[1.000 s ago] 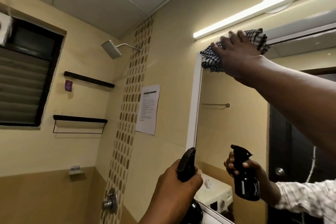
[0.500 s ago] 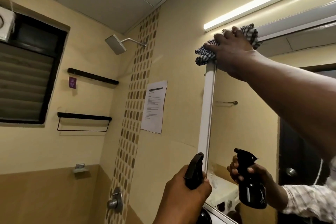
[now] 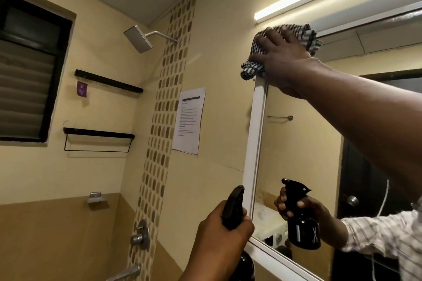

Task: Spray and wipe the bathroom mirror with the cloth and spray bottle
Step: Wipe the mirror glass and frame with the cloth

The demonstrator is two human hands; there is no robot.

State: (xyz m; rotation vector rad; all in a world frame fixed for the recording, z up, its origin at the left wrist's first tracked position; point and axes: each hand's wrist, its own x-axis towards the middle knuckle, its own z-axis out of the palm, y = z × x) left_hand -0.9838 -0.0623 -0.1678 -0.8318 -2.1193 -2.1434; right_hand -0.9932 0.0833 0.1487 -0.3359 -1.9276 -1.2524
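Up at one o'clock, the right hand point(image 3: 284, 52) presses the checked cloth point(image 3: 252, 68) on the mirror point(image 3: 296, 143) corner; at six o'clock, left hand point(image 3: 219, 235) fingers grasp the black spray bottle point(image 3: 233, 207), contents unseen.

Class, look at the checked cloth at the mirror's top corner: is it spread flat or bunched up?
Bunched up. The cloth shows crumpled folds bulging out around the right hand pressing it on the mirror frame.
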